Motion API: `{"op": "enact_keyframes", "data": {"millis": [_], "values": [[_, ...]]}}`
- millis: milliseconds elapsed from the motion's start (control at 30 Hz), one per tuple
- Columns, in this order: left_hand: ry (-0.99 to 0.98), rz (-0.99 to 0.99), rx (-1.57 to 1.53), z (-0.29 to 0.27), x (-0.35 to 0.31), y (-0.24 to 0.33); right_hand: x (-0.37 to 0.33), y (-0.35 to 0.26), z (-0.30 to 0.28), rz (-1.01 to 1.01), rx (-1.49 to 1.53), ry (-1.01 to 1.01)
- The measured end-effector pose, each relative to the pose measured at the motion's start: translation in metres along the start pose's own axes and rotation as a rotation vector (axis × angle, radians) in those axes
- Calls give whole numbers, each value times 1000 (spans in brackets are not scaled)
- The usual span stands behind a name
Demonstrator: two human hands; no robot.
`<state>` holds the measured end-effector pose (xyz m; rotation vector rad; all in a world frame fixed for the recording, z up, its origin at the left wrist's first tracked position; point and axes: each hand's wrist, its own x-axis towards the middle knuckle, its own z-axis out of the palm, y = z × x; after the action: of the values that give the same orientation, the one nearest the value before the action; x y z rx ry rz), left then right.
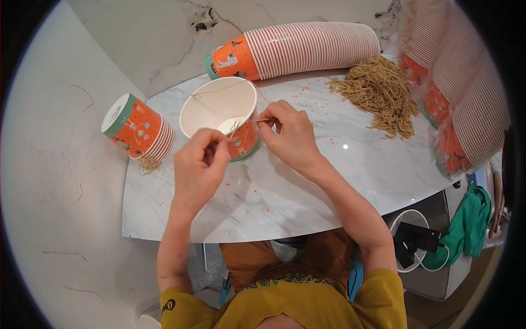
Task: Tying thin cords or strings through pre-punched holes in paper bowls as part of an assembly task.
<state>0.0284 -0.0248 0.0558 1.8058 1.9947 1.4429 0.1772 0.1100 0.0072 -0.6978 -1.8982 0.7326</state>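
Note:
A large paper cup [211, 107], white inside with an orange and green printed outside, stands tilted on the table in front of me. A thin tan string [249, 82] runs over its far rim. At the cup's near side, my left hand [198, 170] pinches one piece of the string between thumb and finger. My right hand [291, 137] pinches another piece of it, close against the cup's right wall. The fingertips of both hands are closed and only a short way apart. Whether the string passes through holes in the cup I cannot tell.
A short stack of cups [137, 129] stands upside down at left, string showing beneath. Behind lies a long row of nested cups [312, 46]. A pile of tan strings [383, 93] sits right, beside bagged cup stacks [476, 109]. Below right is a white bin [413, 219].

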Motion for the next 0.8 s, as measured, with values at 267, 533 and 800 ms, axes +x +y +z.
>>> {"op": "enact_keyframes", "data": {"millis": [267,533,800], "values": [[-50,-111,-201,26,-22,-31,-7,-13,6,158,190,-142],[-95,219,116,35,-13,-36,-11,1,20,235,469,-154],[-71,146,33,29,7,-50,-11,0,15,196,348,-206]]}}
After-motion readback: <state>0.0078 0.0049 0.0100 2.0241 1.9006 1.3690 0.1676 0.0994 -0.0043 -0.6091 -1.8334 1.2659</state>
